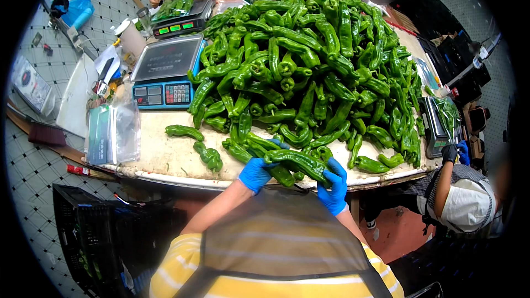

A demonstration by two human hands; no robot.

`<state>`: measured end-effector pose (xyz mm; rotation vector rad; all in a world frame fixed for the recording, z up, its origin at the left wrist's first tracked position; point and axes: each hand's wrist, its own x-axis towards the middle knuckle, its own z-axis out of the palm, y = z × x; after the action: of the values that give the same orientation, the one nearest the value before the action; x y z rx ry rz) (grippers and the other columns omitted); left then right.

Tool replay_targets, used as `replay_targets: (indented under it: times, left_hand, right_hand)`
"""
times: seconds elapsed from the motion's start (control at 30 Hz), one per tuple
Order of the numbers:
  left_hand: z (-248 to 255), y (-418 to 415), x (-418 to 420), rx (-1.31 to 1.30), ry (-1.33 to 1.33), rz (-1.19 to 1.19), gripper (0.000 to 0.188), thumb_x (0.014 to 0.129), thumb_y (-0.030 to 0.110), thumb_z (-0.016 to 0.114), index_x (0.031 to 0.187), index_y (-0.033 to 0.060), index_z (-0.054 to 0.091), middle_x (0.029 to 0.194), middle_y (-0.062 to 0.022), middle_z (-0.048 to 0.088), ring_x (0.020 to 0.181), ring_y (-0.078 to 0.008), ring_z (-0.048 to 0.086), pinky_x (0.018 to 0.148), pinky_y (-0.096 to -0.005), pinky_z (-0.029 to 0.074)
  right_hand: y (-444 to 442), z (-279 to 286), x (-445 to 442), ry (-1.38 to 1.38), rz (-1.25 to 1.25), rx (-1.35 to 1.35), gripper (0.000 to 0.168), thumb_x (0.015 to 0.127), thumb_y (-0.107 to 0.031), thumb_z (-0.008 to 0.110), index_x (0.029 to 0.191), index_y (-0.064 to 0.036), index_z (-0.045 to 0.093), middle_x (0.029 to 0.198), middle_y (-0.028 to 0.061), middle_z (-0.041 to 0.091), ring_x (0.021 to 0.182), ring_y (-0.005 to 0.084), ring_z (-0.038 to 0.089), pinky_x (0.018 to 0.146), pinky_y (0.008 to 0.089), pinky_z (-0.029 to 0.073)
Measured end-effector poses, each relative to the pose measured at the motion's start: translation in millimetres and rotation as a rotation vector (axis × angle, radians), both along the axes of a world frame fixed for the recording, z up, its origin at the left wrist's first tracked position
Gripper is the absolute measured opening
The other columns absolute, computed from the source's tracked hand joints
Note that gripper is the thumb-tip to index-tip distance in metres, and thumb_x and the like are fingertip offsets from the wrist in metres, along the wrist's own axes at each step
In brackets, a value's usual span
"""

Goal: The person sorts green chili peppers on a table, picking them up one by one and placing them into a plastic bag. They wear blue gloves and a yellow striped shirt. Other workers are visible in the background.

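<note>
My left hand [256,174], in a blue glove, is closed around several long green peppers at the table's near edge. My right hand [334,184], gloved the same, holds the right end of a long green pepper [296,161] that spans both hands. More peppers lie under and between the hands. Just beyond rises a large heap of green peppers [302,58]. Two loose green peppers, one long [184,132] and one knobbly [209,157], rest to the left of my hands.
A blue weighing scale [163,94] stands left of the heap, with plastic bags [124,132] on the near left corner. Behind it a second scale [182,27] bears bagged peppers, handled by a person. Another person stands at the right by a scale [434,132]. Black crates [83,223] are below left.
</note>
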<state>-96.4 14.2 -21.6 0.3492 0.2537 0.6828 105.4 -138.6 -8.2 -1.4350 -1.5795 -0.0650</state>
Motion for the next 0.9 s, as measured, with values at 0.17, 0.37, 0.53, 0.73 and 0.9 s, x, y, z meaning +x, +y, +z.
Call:
replay_targets:
  times: [0.17, 0.37, 0.53, 0.73, 0.9]
  left_hand:
    - [2, -5, -1, -0.079, 0.207, 0.028, 0.036, 0.084, 0.000, 0.065, 0.118, 0.0039, 0.059, 0.113, -0.0103, 0.065, 0.104, -0.0241, 0.063, 0.094, -0.0378, 0.052]
    - [-4, -2, 2, -0.183, 0.202, -0.063, 0.033, 0.088, 0.004, 0.063, 0.120, 0.0003, 0.059, 0.117, -0.0126, 0.065, 0.108, -0.0271, 0.062, 0.099, -0.0428, 0.048]
    - [-15, -1, 10, -0.270, 0.174, -0.042, 0.037, 0.091, 0.017, 0.066, 0.125, 0.0043, 0.058, 0.123, -0.0119, 0.062, 0.115, -0.0285, 0.058, 0.103, -0.0447, 0.045]
    - [-20, 2, 21, -0.308, 0.097, -0.074, 0.055, 0.090, 0.032, 0.065, 0.134, 0.0035, 0.049, 0.134, -0.0144, 0.055, 0.126, -0.0302, 0.050, 0.111, -0.0456, 0.038]
    - [-17, 5, 28, -0.350, 0.119, -0.107, 0.045, 0.091, 0.022, 0.067, 0.130, 0.0044, 0.053, 0.130, -0.0141, 0.058, 0.122, -0.0306, 0.053, 0.108, -0.0462, 0.040]
  right_hand:
    - [-6, 24, -7, 0.371, 0.035, -0.307, 0.046, 0.071, 0.005, 0.071, 0.112, -0.005, 0.055, 0.119, 0.0168, 0.059, 0.114, 0.0305, 0.057, 0.096, 0.0380, 0.047]
    - [-6, 29, -7, 0.939, 0.111, -0.476, 0.053, 0.079, -0.003, 0.070, 0.129, -0.005, 0.053, 0.121, 0.0086, 0.060, 0.109, 0.0174, 0.057, 0.095, 0.0315, 0.046]
    - [2, 16, 3, 1.469, 0.234, -0.549, 0.044, 0.090, -0.027, 0.061, 0.126, -0.005, 0.054, 0.112, 0.0114, 0.063, 0.096, 0.0200, 0.063, 0.076, 0.0336, 0.054]
    - [17, -7, 4, 1.745, 0.238, -0.820, 0.044, 0.097, -0.046, 0.044, 0.109, -0.007, 0.061, 0.078, 0.0126, 0.064, 0.056, 0.0222, 0.059, 0.052, 0.0328, 0.049]
    - [26, 2, 14, 1.646, 0.306, -0.967, 0.053, 0.101, -0.048, 0.031, 0.094, -0.005, 0.061, 0.060, 0.0124, 0.057, 0.048, 0.0223, 0.054, 0.046, 0.0340, 0.044]
